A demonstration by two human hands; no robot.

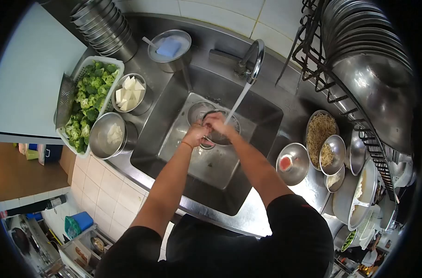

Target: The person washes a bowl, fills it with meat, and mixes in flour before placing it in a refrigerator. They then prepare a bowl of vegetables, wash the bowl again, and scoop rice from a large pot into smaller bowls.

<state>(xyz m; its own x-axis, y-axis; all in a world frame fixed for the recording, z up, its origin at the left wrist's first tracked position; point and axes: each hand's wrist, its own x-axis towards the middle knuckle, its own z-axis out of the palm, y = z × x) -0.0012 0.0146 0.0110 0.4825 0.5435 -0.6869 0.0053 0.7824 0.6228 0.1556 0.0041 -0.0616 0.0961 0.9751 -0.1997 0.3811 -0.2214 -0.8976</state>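
My left hand (196,134) and my right hand (217,123) are together in the steel sink (174,184), fingers curled in toward each other. Whatever they hold between them is hidden by the fingers. Under and beside my right hand is a round metal bowl (229,135). A smaller metal bowl (200,109) sits just beyond my left hand. Water (238,102) runs from the curved faucet (256,60) and falls close to my right hand. A shallow layer of water seems to cover the sink bottom.
Left of the sink stand a basket of broccoli (91,95), a bowl of white chunks (130,94) and another metal bowl (99,139). A pot with a blue sponge (169,47) is behind. On the right are several food bowls (293,176) and a dish rack (347,95).
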